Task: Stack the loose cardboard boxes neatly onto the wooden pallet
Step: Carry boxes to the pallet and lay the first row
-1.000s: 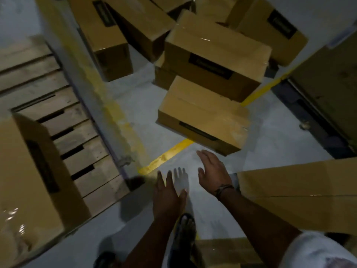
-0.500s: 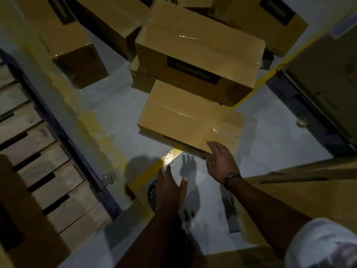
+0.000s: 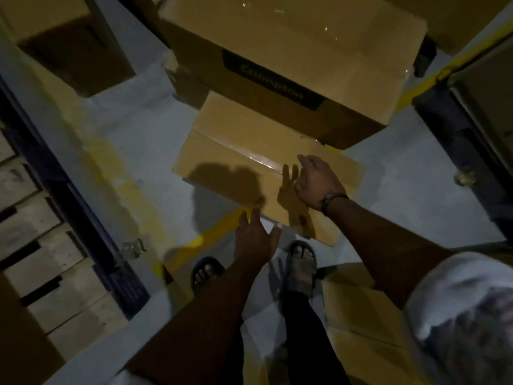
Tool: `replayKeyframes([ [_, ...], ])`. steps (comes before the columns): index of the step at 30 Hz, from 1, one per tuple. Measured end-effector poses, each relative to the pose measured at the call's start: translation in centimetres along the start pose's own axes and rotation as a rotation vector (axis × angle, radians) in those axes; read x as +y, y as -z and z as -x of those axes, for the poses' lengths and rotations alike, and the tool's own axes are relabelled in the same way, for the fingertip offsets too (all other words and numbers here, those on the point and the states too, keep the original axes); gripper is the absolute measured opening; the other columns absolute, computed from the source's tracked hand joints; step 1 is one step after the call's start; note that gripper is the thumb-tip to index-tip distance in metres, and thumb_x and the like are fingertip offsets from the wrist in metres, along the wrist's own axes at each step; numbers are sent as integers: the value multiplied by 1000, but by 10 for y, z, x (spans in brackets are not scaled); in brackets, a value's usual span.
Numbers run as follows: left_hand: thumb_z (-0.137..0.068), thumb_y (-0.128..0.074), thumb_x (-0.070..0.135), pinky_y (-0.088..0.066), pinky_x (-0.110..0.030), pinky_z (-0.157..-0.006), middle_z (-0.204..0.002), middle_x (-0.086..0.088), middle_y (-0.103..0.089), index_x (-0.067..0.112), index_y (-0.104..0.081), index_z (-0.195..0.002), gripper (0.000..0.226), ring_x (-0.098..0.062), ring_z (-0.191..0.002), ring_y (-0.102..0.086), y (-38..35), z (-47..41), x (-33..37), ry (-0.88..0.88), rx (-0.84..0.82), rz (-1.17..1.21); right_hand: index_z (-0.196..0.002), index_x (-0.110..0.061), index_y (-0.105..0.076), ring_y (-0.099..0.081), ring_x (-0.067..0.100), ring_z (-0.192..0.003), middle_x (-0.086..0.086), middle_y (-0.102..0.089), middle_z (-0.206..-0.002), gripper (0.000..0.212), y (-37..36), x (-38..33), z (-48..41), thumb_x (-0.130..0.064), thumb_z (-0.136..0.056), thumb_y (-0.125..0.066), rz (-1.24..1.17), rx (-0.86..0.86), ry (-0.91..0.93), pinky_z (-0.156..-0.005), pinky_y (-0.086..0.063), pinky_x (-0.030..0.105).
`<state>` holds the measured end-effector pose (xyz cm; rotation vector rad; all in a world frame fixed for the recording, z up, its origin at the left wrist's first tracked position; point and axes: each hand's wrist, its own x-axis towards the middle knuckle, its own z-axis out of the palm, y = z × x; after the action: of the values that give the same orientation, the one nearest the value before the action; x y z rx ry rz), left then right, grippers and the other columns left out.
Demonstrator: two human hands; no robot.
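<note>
A flat box lies on the floor just ahead of the feet, its far edge under a bigger box. The right hand rests spread on its top, grip unclosed. The left hand hangs spread at its near edge, holding nothing. The pallet lies left.

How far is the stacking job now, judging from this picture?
Done: nothing certain; the visible pallet slats are bare. In hand: both open hands reach for the nearest box, right hand over its top, left hand at its near edge, not gripping. Left: that box and the larger box behind it.
</note>
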<state>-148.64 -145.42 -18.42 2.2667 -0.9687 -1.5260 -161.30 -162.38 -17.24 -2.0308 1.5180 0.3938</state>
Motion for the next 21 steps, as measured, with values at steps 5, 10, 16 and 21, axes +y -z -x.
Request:
replayKeyframes([
  [5,-93,-60,62,-40,-59,-108,-166,-17,-12,20,-28,-156,82,-46,-148,-22,-30,-38,11,123,44,73,-158,-15,-21,-30,40,-143,19,-29,-158,77,-2,45,-56,-36,-95,-60,128,-106,-40,-114,-33,48],
  [10,-80,-50,77,-46,-55,-102,-149,-28,-37,8,-31,-152,101,-46,-136,-38,-50,-60,14,169,101,146,-160,-14,-13,-33,46,-141,23,-23,-158,91,1,71,-100,-46,-91,-64,166,-156,-63,-114,-33,50],
  [16,-90,-71,52,-37,-45,-110,-157,-25,-24,13,-12,-162,100,-42,-139,-38,-59,-69,27,183,252,286,-159,-19,-14,-29,46,-136,23,-22,-149,107,-9,77,-107,-61,-79,-72,224,-143,-22,-112,-33,50],
  [21,-87,-73,56,-36,-45,-111,-161,-26,-16,20,-7,-164,108,-43,-143,-36,-54,-71,30,278,305,436,-161,-28,-12,-16,42,-148,17,-13,-162,110,-12,76,-102,-69,-77,-71,93,-132,-60,-117,-25,53],
])
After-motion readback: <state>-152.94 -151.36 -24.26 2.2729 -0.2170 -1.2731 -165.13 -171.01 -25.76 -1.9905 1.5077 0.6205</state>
